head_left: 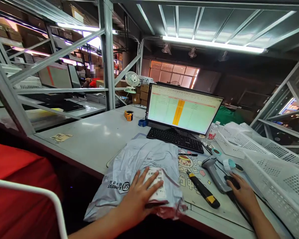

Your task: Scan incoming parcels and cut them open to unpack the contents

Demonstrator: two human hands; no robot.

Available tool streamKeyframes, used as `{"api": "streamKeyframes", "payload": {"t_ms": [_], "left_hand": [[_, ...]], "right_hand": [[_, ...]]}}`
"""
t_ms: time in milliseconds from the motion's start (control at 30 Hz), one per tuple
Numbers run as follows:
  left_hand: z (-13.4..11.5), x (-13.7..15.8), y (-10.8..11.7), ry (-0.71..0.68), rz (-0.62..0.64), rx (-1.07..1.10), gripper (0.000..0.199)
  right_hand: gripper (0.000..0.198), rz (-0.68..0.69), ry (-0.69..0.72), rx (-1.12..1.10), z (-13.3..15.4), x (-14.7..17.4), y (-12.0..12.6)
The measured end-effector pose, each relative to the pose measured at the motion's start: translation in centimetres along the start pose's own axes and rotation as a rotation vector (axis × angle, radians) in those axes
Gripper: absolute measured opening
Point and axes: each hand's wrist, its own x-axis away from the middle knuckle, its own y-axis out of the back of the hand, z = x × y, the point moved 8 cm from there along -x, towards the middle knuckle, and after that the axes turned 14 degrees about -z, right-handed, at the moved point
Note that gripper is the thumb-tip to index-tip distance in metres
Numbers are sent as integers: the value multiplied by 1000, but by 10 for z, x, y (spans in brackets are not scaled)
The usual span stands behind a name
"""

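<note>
A pale grey plastic courier bag [149,151] with black "SF Express" print lies at the front of the desk, partly over its edge. My left hand [136,199] rests flat on the bag with fingers spread, partly covering a white printed label [161,192]. To the right, my right hand [245,194] curves over a black computer mouse [231,182]. Between the hands lie a black and yellow utility knife [203,190] and a grey barcode scanner [214,174], the scanner being closer to the right hand.
A monitor [184,109] showing a spreadsheet stands behind a black keyboard [174,139]. White perforated baskets [271,186] line the right side. A yellow tape measure [128,115] and blue tape roll [142,123] lie further back. Metal posts [108,59] frame the desk [94,132]; another person sits beyond.
</note>
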Motion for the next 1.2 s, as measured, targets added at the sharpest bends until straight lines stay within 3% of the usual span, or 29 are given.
{"api": "streamKeyframes", "payload": {"t_ms": [167, 333, 433, 533, 667, 800, 900, 1033, 1200], "left_hand": [[14, -28, -4, 257, -275, -53, 60], [-7, -52, -25, 250, -401, -105, 59], [-18, -51, -21, 204, -357, -87, 62], [-28, -40, -13, 89, -205, -15, 66], [-41, -21, -12, -106, -59, 52, 66], [-39, -13, -25, -122, -49, 63, 59], [-38, -11, -28, -105, -75, 98, 55], [-38, -10, -21, -127, -131, 179, 43], [-35, -9, -18, -121, -180, 269, 32]], "right_hand": [[64, -2, 3, 10, 8, 3, 4], [62, 19, -16, -2, 1, 2, 4], [59, 25, -16, -8, -2, 1, 4], [58, -7, -8, -13, 8, 0, 12], [59, -68, 34, -14, 43, -4, 37], [55, -82, 118, 28, 89, -10, 51], [58, 68, 91, 94, 118, -7, 38], [69, 288, -42, 347, 140, 7, 13], [67, 386, -113, 481, 156, 4, -12]]}}
